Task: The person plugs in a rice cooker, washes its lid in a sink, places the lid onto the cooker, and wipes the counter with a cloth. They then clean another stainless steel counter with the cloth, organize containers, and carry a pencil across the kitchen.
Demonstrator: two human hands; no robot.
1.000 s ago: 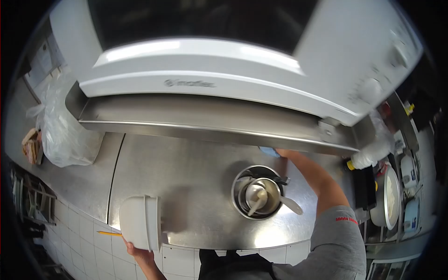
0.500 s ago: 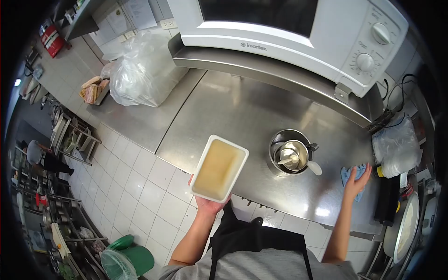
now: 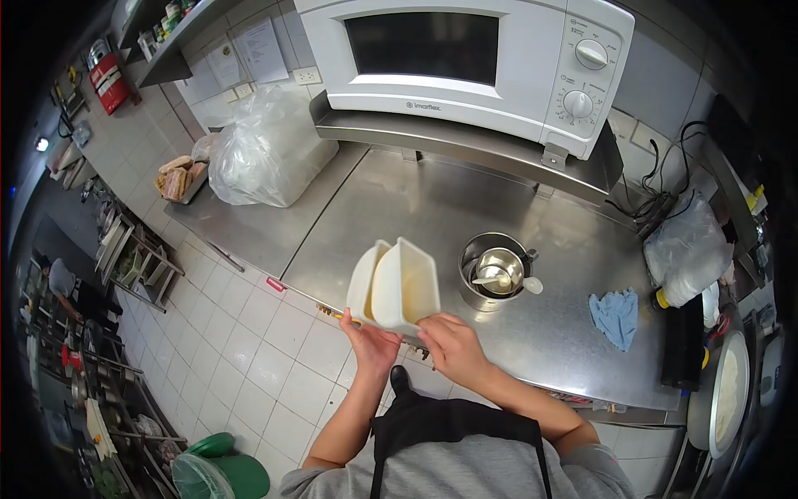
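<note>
Above the counter's front edge, two white rectangular plastic tubs are held tilted, side by side and partly nested. My left hand (image 3: 376, 348) grips the left tub (image 3: 359, 287) from below, its thumb up along the side. My right hand (image 3: 453, 351) is closed on the near corner of the right tub (image 3: 422, 287), whose inside looks pale yellowish. The contents of the tubs are mostly hidden by the tilt. To the right on the counter stands a steel pot (image 3: 482, 298) with a smaller metal cup (image 3: 499, 264) and a white-handled spoon or ladle (image 3: 532, 285) in it.
A blue cloth (image 3: 615, 319) lies on the steel counter (image 3: 399, 200). A microwave (image 3: 424, 91) sits on a shelf above. A clear plastic bag (image 3: 270, 154) stands at the back left. A green bin (image 3: 241, 470) is on the floor; another person (image 3: 71, 291) stands far left.
My right hand has left the blue cloth and come across to the tubs. The single tub seen before now shows as two, tipped on their sides. The view has shifted slightly.
</note>
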